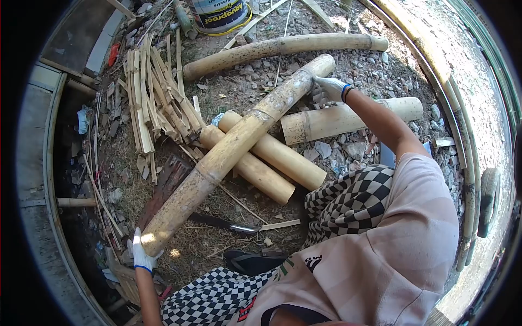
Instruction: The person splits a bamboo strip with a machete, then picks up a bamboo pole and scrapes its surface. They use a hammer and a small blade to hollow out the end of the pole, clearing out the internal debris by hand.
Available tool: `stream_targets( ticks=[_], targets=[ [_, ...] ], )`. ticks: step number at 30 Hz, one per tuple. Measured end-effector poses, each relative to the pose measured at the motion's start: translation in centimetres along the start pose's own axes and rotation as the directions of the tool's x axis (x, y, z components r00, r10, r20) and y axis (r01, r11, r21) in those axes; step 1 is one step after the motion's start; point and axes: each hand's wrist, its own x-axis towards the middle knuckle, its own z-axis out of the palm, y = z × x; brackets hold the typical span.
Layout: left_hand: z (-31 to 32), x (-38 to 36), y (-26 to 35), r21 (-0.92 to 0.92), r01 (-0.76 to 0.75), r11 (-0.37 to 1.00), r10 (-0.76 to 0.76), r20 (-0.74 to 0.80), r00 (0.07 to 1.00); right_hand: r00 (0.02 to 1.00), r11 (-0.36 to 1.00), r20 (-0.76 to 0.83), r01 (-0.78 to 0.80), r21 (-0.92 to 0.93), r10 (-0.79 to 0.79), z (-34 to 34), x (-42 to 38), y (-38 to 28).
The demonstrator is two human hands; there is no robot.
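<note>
A long, thick bamboo pole (209, 165) lies slantwise across the view, on top of two shorter bamboo pieces, an upper one (288, 162) and a lower one (265, 178). My left hand (143, 253), in a white glove, is closed round the pole's near lower end; its fingers are partly hidden. My right hand (330, 89), also gloved, grips the pole near its far upper end, some fingers out of sight beneath. A dark-bladed machete (225, 223) lies on the ground below the pole.
Split bamboo strips (144, 100) are heaped at the upper left. A curved bamboo (283, 47) and a thick short one (350, 120) lie on the rubble. A bucket (217, 16) stands at the top. Long poles (454, 103) line the right; a metal-framed panel (41, 163) stands left.
</note>
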Motion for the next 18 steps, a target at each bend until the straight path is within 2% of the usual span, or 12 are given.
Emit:
stream_targets(
  ticks=[2,3,4,6,7,10,12,13,14,16,18],
  targets=[
    [-2.2,3.9,-0.7,-0.131,-0.155,0.979,0.167,0.084,0.982,0.998,1.0,0.063,0.02,0.004,-0.02,-0.1,-0.2,0.0],
    [-3.2,5.5,-1.3,-0.201,-0.225,0.953,0.252,0.118,0.961,1.0,1.0,0.005,0.013,-0.022,-0.013,0.8,-1.7,-0.9],
    [-3.5,5.9,-2.0,-0.136,-0.377,0.916,0.392,0.106,0.914,0.999,0.999,0.033,0.007,-0.044,-0.006,0.4,-1.7,-1.0],
    [-2.9,5.9,-2.6,-0.008,-0.647,0.762,0.644,0.111,0.757,0.996,0.996,0.09,0.0,-0.091,0.008,-1.0,-1.0,-1.3],
    [-2.8,5.8,-2.7,0.013,-0.651,0.759,0.648,0.095,0.756,0.999,0.993,0.051,-0.008,-0.119,0.014,-1.0,-0.4,-1.0],
    [-3.8,7.7,-3.7,0.211,-0.778,0.592,0.761,0.17,0.626,1.0,0.99,-0.013,0.019,-0.142,-0.021,-2.3,2.0,0.4],
    [-1.4,5.2,-2.6,0.331,-0.68,0.654,0.697,0.087,0.712,0.993,0.896,-0.077,0.051,-0.44,-0.094,-0.6,-1.8,-1.5],
    [-0.5,4.0,-2.1,0.388,-0.622,0.68,0.662,0.039,0.748,0.96,0.721,0.041,0.236,-0.651,-0.277,-1.8,-0.3,-0.8],
    [-1.1,4.9,-2.1,0.336,-0.586,0.737,0.618,0.013,0.786,0.88,0.462,0.158,0.379,-0.802,-0.447,-3.1,1.4,0.1],
    [-3.5,9.6,-1.8,0.224,-0.503,0.834,0.522,-0.028,0.853,0.87,0.443,0.028,0.278,-0.852,-0.492,-3.2,2.3,0.6],
    [-4.6,12.0,-2.2,0.096,-0.442,0.892,0.44,0.038,0.897,0.908,0.214,0.019,0.119,-0.97,-0.419,-3.1,0.7,0.0]
  ],
)
